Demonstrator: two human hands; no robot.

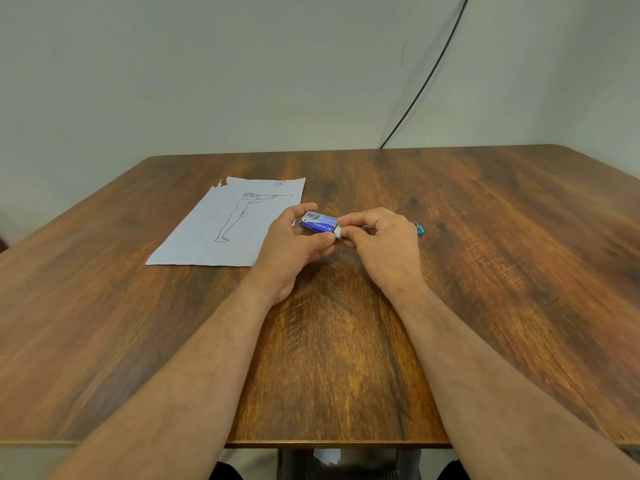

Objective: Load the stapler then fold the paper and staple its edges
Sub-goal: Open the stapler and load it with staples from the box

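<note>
Plain office-like room: wooden table (346, 341), bare wall (242, 81), cable (429, 74).

Wood-grain table (485, 271), black cable (429, 74) on pale wall (207, 64) behind, far-right side.

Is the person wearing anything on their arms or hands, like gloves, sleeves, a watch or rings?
Nothing that shows. Both forearms are bare all the way down to the bottom edge of the picture, with no sleeve or cuff in view. The left hand and the right hand have no gloves, and no watch, bracelet or ring can be seen on the wrists or fingers. The forearms have some fine hair.
</note>
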